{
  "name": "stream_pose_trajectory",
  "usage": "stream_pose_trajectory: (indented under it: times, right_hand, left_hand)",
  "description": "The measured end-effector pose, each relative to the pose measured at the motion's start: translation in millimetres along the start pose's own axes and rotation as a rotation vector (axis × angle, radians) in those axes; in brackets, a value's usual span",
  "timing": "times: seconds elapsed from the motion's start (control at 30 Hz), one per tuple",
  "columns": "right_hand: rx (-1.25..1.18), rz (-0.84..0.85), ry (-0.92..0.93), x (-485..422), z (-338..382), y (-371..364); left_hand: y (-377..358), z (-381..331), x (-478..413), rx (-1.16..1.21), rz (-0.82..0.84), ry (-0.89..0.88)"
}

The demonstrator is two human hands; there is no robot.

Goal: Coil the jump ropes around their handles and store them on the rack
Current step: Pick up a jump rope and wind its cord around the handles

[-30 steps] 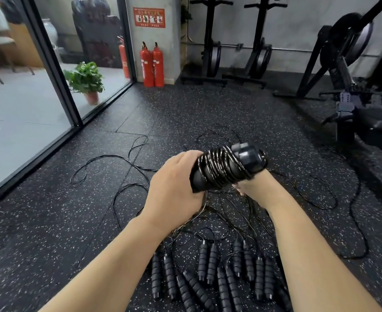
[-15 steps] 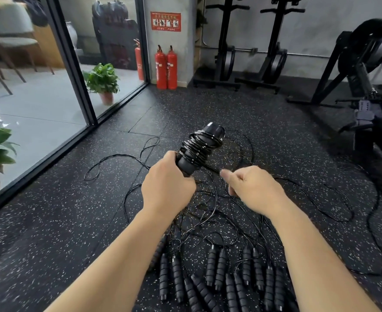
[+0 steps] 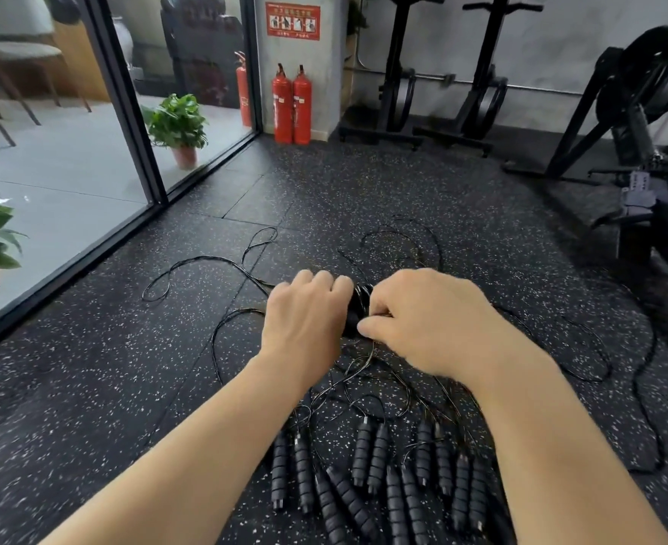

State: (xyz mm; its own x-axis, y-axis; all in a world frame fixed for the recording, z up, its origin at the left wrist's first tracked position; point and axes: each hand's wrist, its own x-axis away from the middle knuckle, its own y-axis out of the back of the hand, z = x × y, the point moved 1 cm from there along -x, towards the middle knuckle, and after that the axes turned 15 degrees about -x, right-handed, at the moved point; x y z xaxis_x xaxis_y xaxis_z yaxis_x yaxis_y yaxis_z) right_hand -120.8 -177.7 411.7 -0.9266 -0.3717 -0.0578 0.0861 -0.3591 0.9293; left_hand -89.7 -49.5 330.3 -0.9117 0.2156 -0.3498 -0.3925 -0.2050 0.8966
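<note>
I see my left hand (image 3: 309, 320) and my right hand (image 3: 427, 324) close together in the middle of the view. Between them sits the wrapped rope bundle (image 3: 358, 308), a dark lump with thin rope wound round it. It is at about three o'clock from my left hand and nine o'clock from my right hand, touching both. My left hand is curled round the bundle and grips it from the left. My right hand has its fingers bent in against the bundle's right side, and it seems to pinch the rope there, but I cannot tell for sure, because the fingertips are hidden.

At six o'clock from my hands, more rope handles (image 3: 371, 458) lie side by side on the speckled floor (image 3: 88, 387). Loose rope (image 3: 214, 261) loops over the floor at ten o'clock and also off to the right.

Half a second ago the bundle stuck up above my left hand, pointing to one o'clock, and I could see most of it. My right hand was a bit apart from it then. Now the bundle is mostly hidden between both hands, and my right hand has come in to touch it.

Two red fire bottles (image 3: 291, 104) stand far off at twelve o'clock, and a green plant (image 3: 177, 123) at eleven o'clock.
</note>
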Motion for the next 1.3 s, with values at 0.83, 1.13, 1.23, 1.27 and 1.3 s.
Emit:
stream_pose_trajectory:
  times: [0.83, 1.13, 1.23, 1.27, 1.3]
  right_hand:
    - [-1.502, 0.238, -0.242, -17, -103, -29]
    - [-1.015, -0.034, -0.184, -8, -59, -20]
    - [-0.908, -0.06, -0.123, -12, -56, -25]
    - [-0.875, -0.071, -0.087, -12, -51, -27]
    - [-0.856, -0.093, -0.073, -13, -46, -30]
  left_hand:
    - [36, -18, 19, 0.94, -0.043, -0.169]
    - [34, -14, 15, 1.128, -0.035, 0.187]
    - [28, -12, 8, 1.167, 0.019, 0.349]
    - [25, -11, 5, 1.175, 0.043, 0.405]
    - [23, -9, 3, 1.188, 0.071, 0.46]
